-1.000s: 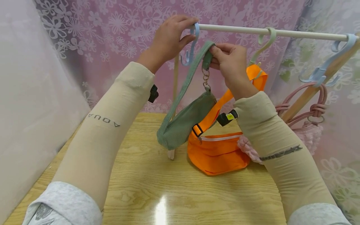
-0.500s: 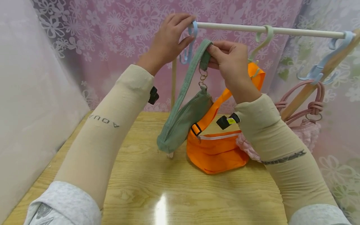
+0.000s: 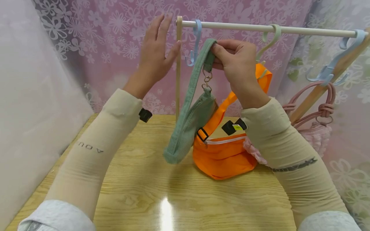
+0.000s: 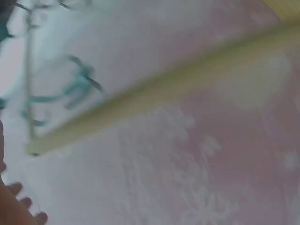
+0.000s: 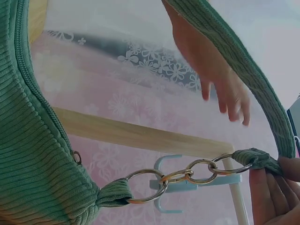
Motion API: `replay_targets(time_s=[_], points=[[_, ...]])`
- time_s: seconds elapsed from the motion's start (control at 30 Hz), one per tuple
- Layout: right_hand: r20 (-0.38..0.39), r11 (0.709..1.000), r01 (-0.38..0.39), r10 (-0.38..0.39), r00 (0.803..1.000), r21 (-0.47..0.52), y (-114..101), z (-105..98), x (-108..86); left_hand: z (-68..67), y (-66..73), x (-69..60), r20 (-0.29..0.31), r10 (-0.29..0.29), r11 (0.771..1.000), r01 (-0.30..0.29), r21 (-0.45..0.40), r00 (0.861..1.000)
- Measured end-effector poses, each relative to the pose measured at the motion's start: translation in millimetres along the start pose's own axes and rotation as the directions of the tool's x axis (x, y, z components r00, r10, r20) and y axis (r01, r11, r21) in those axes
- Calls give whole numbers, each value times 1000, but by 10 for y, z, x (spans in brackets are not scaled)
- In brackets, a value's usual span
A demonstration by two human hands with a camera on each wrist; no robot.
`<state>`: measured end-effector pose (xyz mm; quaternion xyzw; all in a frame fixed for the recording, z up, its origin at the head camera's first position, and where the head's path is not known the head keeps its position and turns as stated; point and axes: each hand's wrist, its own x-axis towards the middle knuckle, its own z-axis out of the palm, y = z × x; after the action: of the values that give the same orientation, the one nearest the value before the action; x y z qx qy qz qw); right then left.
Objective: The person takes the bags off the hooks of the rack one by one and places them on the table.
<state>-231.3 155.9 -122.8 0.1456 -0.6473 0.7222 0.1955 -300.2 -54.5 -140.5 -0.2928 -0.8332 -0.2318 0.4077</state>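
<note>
My right hand (image 3: 238, 69) pinches the strap (image 3: 192, 86) of a green corduroy shoulder bag (image 3: 186, 138) near its upper end. The bag hangs tilted below, left end lowest. Gold rings (image 5: 201, 171) join strap and bag in the right wrist view. With fingers spread and holding nothing, my left hand (image 3: 156, 53) is just left of the rack's wooden post (image 3: 178, 73). To the right of that post, a light blue hook (image 3: 198, 40) hangs on the white rod (image 3: 237, 26), its lower prongs bare. The left wrist view is blurred.
An orange waist bag (image 3: 222, 160) hangs from a pale green hook (image 3: 273, 41), its body low over the wooden table (image 3: 138, 192). Farther right, a pink bag (image 3: 316, 138) hangs on another blue hook (image 3: 326, 72). Floral curtains stand behind.
My left hand has let go of the blue hook and moved left past the post. The green bag has swung a little and hangs steeper; my right hand keeps its pinch on the strap.
</note>
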Motion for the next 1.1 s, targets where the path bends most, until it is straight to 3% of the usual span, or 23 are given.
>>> replay_targets(time_s=[0.13,0.23,0.4,0.53,0.73,0.9,1.1], points=[[1,1000,26,-26,1000,-4,-14,41,-34,-174,201,-369,-1,-91,988,90,-129,996],[5,998,57,-57,998,-6,-14,75,-52,-250,325,-670,20,-86,977,89,-192,996],[-2,997,72,-72,997,5,-17,127,-72,-245,489,-1139,90,-70,980,85,-178,994],[-16,997,72,-72,997,-15,-19,138,-99,-172,621,-1423,153,-74,985,97,-145,985],[-43,997,76,-78,996,-34,-34,153,-125,-139,768,-1666,174,-108,982,132,-132,979],[-55,995,88,-91,994,-56,-50,174,-131,-124,804,-1765,140,-135,987,147,-72,981],[-48,989,118,-123,991,-84,-42,199,-139,-110,801,-1837,201,-155,986,164,-27,967]])
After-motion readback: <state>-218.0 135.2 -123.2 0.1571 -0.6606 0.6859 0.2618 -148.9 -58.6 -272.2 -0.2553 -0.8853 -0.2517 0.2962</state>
